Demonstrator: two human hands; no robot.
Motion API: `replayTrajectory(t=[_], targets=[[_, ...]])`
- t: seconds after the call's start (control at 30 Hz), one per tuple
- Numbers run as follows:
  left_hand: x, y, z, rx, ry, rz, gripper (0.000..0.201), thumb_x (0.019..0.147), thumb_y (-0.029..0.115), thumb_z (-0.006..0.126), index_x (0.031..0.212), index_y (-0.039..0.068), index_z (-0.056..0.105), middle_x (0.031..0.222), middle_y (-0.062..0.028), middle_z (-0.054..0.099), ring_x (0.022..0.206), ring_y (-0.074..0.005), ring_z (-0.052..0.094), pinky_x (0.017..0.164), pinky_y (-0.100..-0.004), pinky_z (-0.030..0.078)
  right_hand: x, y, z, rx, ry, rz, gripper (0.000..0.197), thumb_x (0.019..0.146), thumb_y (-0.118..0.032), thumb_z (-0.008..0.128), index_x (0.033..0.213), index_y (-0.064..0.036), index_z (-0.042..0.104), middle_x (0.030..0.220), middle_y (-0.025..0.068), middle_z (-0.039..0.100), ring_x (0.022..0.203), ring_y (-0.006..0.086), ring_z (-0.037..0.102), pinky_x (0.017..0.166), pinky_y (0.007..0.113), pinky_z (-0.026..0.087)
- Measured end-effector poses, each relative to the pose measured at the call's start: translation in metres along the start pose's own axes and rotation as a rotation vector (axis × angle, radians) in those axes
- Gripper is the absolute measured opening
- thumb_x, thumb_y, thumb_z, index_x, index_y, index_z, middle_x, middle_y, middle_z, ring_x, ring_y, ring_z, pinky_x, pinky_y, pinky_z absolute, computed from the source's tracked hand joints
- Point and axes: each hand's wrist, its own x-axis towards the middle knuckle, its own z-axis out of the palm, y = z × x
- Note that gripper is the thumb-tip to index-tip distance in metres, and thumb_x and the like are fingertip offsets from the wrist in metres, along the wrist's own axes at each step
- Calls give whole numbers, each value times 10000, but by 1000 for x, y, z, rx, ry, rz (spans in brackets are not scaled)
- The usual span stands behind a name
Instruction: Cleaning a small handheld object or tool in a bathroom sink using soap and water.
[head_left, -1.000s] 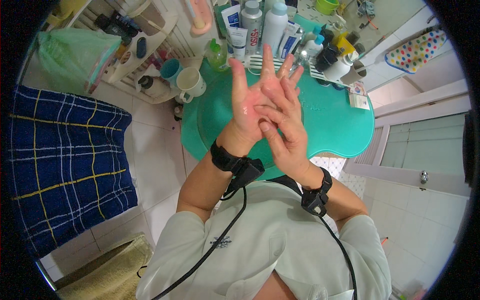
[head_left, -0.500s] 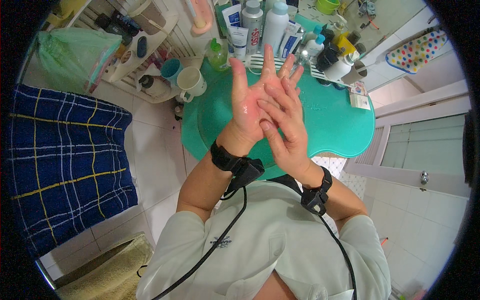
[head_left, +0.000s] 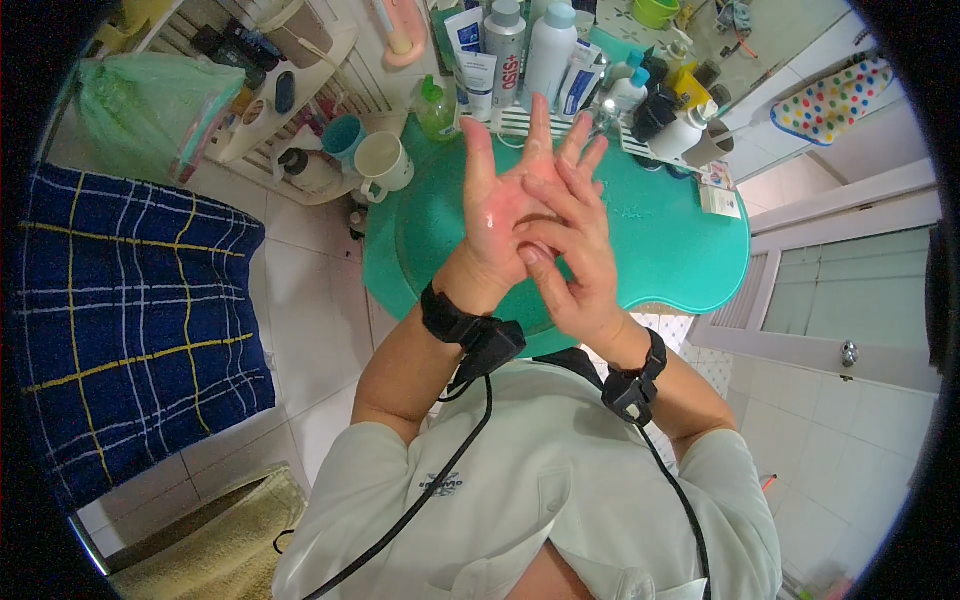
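My left hand point(head_left: 493, 215) is raised over the green sink counter point(head_left: 680, 255), palm up, with its fingers stretched and spread. The palm looks wet and reddish, with a shiny patch near the base of the thumb. My right hand point(head_left: 578, 255) lies across the little-finger side of that palm. Its fingers are extended and slightly apart on the skin, and the thumb rests near the heel of the left palm. No object shows in either hand. A metal faucet point(head_left: 606, 116) stands just beyond the fingertips, partly hidden.
Bottles and tubes, among them a white bottle point(head_left: 549, 58), crowd the back of the counter. A white mug point(head_left: 384, 165) and a green pump bottle point(head_left: 434, 110) stand at the left. A plaid towel point(head_left: 145, 330) hangs far left; a white door point(head_left: 850, 300) is at right.
My right fingers have slid slightly down over the left palm. My left fingers have dipped a little. Everything around them stays in place.
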Motion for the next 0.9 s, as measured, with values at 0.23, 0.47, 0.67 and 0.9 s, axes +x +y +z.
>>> replayTrajectory(t=[0.23, 0.47, 0.67, 0.9], targets=[[-5, -2, 5, -40, 37, -7, 950, 819, 882, 198, 1566, 333, -7, 1637, -127, 27, 1498, -331, 108, 1212, -452, 101, 10, 9, -3, -126, -23, -187, 280, 770, -97, 695, 1045, -45, 699, 1275, 138, 609, 1288, 387, 484, 1084, 508, 372], [-7, -3, 3, -42, 63, -22, 950, 819, 881, 209, 1567, 333, 5, 1637, -117, 42, 1489, -337, 144, 1209, -458, 138, 8, 10, -10, -170, -96, -239, 268, 763, -98, 706, 1014, -6, 690, 1272, 176, 609, 1276, 408, 496, 1073, 532, 381], [-6, -2, 5, -10, 82, -26, 979, 801, 897, 223, 1566, 335, -19, 1637, -120, 49, 1489, -343, 144, 1192, -449, 178, 2, 14, -10, -173, -111, -255, 237, 756, -76, 714, 983, -21, 674, 1284, 157, 612, 1300, 405, 478, 1109, 539, 349], [-6, -6, 2, -33, 46, -35, 992, 801, 897, 225, 1564, 324, -46, 1635, -121, 52, 1493, -337, 124, 1197, -449, 152, 0, 9, -8, -143, -73, -176, 313, 786, -75, 692, 1095, -24, 672, 1303, 160, 599, 1320, 407, 456, 1107, 529, 338]])
